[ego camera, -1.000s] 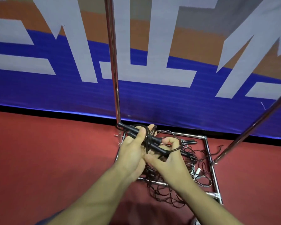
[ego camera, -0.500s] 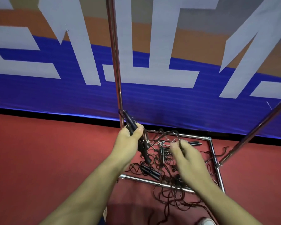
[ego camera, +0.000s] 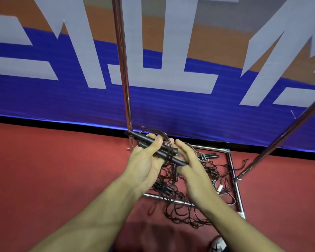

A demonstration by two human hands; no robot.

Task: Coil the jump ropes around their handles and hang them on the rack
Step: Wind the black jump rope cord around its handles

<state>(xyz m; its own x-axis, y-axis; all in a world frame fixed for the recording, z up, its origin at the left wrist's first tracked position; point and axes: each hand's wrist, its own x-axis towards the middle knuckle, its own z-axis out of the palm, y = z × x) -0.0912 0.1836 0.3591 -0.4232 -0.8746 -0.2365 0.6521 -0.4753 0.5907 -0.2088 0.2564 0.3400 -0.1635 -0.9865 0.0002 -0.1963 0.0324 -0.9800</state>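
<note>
Rack (ego camera: 232,161) frame sits on the red floor, top bar cut off, so hang point unseen. Rope pile (ego camera: 187,193) inside the base could snag the trailing cord. Left hand (ego camera: 145,160) grip grasps the paired black handles (ego camera: 153,144) held above the pile; loop may unwind if loosened. Right hand (ego camera: 191,164) fingers extended beside the handles; contact hard to tell.

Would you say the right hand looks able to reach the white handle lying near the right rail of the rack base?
Probably not at once: the right hand is busy at the black handles that the left hand grips. Once freed, the white handle lies uncovered below it.
</note>
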